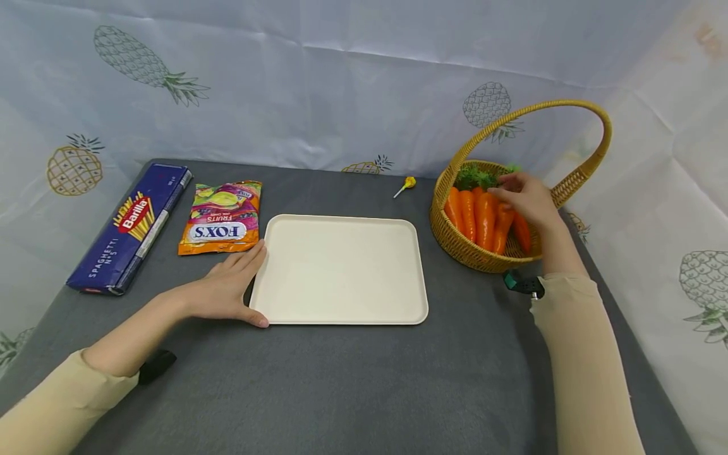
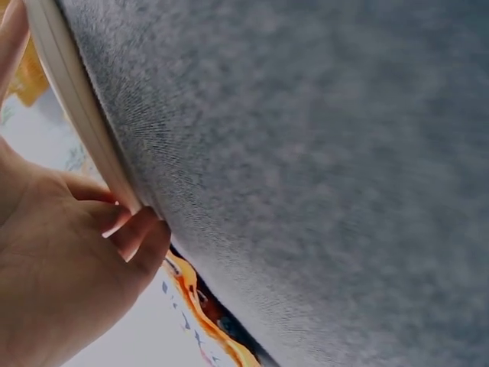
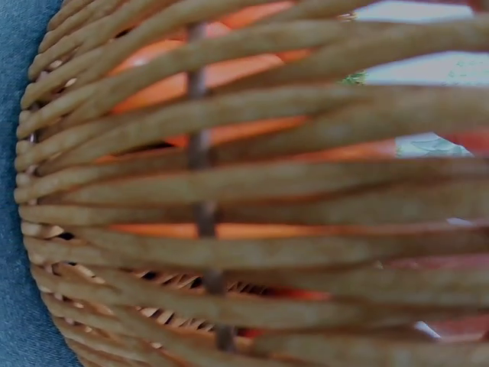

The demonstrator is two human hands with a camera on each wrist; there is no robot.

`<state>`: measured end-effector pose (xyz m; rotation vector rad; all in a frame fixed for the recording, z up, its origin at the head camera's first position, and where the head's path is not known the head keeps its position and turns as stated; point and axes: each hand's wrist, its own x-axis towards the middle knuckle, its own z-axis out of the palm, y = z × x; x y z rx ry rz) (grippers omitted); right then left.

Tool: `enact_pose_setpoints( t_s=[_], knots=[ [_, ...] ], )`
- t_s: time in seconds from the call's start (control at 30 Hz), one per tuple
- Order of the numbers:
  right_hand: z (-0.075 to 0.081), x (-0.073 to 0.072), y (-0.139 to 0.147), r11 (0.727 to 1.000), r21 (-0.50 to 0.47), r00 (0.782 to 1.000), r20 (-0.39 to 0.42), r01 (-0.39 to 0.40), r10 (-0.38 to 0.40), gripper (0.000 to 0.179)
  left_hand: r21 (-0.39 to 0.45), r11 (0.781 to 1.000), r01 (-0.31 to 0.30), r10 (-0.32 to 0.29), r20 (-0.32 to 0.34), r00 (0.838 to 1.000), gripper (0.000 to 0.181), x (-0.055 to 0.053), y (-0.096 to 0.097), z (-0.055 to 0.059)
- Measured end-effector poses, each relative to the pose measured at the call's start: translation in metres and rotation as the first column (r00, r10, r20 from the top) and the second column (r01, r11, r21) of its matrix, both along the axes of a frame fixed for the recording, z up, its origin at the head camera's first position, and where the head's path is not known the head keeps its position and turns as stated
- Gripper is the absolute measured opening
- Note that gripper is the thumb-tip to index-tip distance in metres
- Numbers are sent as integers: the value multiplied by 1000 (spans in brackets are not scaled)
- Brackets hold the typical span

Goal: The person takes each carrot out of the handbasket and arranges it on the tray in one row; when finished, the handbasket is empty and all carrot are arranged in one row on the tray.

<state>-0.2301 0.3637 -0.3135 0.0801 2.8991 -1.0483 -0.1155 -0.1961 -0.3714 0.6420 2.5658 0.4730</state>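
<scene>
Carrots [image 1: 485, 221] in basket [image 1: 453, 248], tops far-side; right hand [image 1: 527, 199] nearer, grip unclear; left hand [image 1: 232, 285] spread, touching tray [image 1: 341, 270] left of basket.

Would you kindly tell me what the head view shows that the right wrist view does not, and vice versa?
Only the head view shows the cream tray, the left hand touching its edge, the spaghetti box, the candy bag and the lollipop. Only the right wrist view shows, close up, a dark rod crossing between the strands of the basket. Both share the basket, orange carrots inside it, and the tabletop.
</scene>
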Motion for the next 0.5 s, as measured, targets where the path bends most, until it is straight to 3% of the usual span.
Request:
enact_pose_setpoints(
  t_s=[0.5],
  knots=[
    [-10, -1, 1, 996, 93, 1000, 31, -4, 1, 74, 5, 1000, -14, 14, 21, 1000, 139, -1, 2, 2]
  ],
)
